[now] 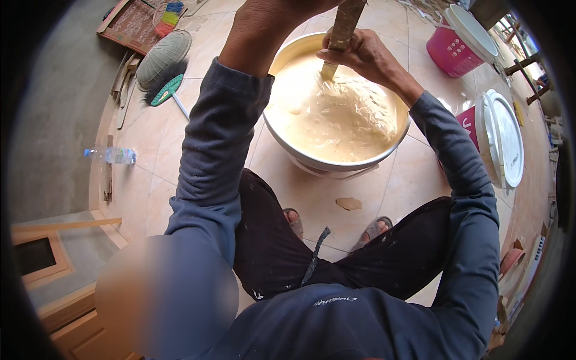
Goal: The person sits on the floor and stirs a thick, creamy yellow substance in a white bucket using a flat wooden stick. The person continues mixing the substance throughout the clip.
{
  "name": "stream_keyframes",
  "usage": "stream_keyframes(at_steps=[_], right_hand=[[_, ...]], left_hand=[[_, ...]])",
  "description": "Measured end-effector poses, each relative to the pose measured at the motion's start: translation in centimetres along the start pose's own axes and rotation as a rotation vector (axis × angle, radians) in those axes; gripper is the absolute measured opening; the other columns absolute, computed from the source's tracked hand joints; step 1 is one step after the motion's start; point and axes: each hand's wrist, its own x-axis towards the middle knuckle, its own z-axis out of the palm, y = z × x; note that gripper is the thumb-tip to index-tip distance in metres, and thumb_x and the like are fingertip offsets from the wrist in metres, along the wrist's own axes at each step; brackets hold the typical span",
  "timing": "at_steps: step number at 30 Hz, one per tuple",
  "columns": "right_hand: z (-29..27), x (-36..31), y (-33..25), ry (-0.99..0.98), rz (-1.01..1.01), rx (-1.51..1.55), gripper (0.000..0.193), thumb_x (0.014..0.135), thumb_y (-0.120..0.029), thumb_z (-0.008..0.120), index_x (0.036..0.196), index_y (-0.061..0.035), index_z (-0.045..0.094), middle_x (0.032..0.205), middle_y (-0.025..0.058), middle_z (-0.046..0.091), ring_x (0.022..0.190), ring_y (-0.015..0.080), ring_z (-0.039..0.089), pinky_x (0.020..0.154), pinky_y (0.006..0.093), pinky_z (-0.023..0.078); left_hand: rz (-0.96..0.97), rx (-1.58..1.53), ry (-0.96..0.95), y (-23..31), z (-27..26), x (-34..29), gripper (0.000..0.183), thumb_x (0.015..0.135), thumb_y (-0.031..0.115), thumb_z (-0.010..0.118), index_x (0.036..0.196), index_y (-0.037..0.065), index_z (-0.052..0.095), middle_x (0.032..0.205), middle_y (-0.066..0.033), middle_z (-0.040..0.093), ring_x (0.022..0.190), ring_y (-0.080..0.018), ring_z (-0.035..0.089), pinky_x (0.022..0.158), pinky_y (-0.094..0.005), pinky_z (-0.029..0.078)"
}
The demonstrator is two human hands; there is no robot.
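A large round bucket (360, 163) of thick cream-coloured paste (312, 129) stands on the floor before me. A flat wooden stick (348, 24) slants down into the paste, its lower end sunk beside a raised, lumpy mound. My right hand (369, 57) is closed round the stick just above the paste, over the bucket's far side. At the top edge my left hand (279, 18) is beside the stick's upper part; the frame cuts off its fingers, so its grip is hidden.
Two pink buckets with white lids, one far (456, 51) and one nearer (495, 141), stand at the right. On the left are a plastic bottle (120, 156), a green broom (168, 90), a grey woven hat (163, 59) and a wall (54, 120). A brown scrap (348, 204) lies between my feet.
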Motion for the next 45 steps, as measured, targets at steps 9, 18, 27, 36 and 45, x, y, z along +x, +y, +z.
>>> stream_keyframes(at_steps=[9,18,27,36,45], right_hand=[[1.0,-1.5,-3.9,-0.22,0.065,0.071,0.028,0.092,-0.032,0.081,0.096,-0.0071,0.07,0.085,0.0048,0.071,0.081,0.0159,0.067,0.078,0.0343,0.054],[-3.0,-2.8,-2.6,-0.176,0.158,-0.034,0.031,0.092,-0.03,0.08,0.102,-0.0013,0.072,0.09,0.0115,0.076,0.086,0.0232,0.073,0.079,0.0375,0.056],[-1.1,-0.3,0.1,0.013,0.021,-0.066,0.027,0.097,-0.031,0.076,0.107,-0.0065,0.075,0.092,0.0063,0.076,0.084,0.015,0.072,0.076,0.0322,0.058],[0.0,-1.2,-3.1,-0.212,0.128,0.066,0.031,0.092,-0.033,0.078,0.105,-0.0061,0.074,0.095,0.0089,0.076,0.089,0.0221,0.072,0.084,0.0378,0.054],[-3.5,-4.5,-2.2,-0.193,0.152,0.107,0.026,0.091,-0.025,0.082,0.104,-0.0053,0.071,0.097,0.0086,0.075,0.093,0.0194,0.071,0.086,0.0366,0.054]], left_hand=[[-0.205,-0.275,-0.053,-2.8,-4.4,0.1,0.037,0.107,0.045,0.059,0.104,0.008,0.065,0.08,-0.0038,0.069,0.068,-0.0147,0.07,0.063,-0.0309,0.061],[-0.185,-0.463,0.059,-5.2,-0.7,0.7,0.044,0.105,0.047,0.061,0.115,0.005,0.065,0.084,-0.0041,0.069,0.073,-0.014,0.069,0.067,-0.0306,0.058],[0.057,-0.191,0.007,-1.7,0.1,0.6,0.04,0.106,0.044,0.061,0.108,0.005,0.068,0.082,-0.0009,0.065,0.078,-0.0108,0.063,0.073,-0.0285,0.054],[-0.231,-0.194,-0.035,-1.5,-2.5,1.1,0.04,0.108,0.045,0.057,0.106,0.006,0.065,0.079,-0.0041,0.067,0.073,-0.0131,0.068,0.069,-0.0302,0.059],[-0.08,-0.343,0.006,-2.8,1.5,1.4,0.038,0.108,0.042,0.058,0.102,0.005,0.065,0.077,-0.0031,0.065,0.068,-0.0126,0.065,0.063,-0.0293,0.055]])
